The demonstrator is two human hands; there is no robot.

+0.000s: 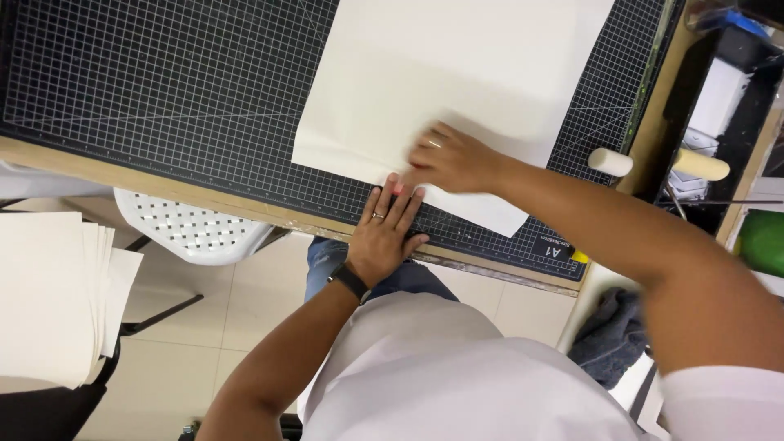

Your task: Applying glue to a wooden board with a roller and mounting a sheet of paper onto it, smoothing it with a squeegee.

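Both hands press flat, fingers extended and gripping nothing, on the near edge of a cream paper sheet (457,73) on the cutting mat (163,90), the blurred right hand (453,159) partly covering the left hand's (384,237) fingertips, the sheet's top cut off.

One sheet (457,73), two hands (382,241)

The left hand (382,237) lies flat, palm down, fingers together and pointing away from the body, near the front edge of the worktop. The right hand (452,159) reaches across from the right, blurred, fingers bent, just beyond the left fingertips.
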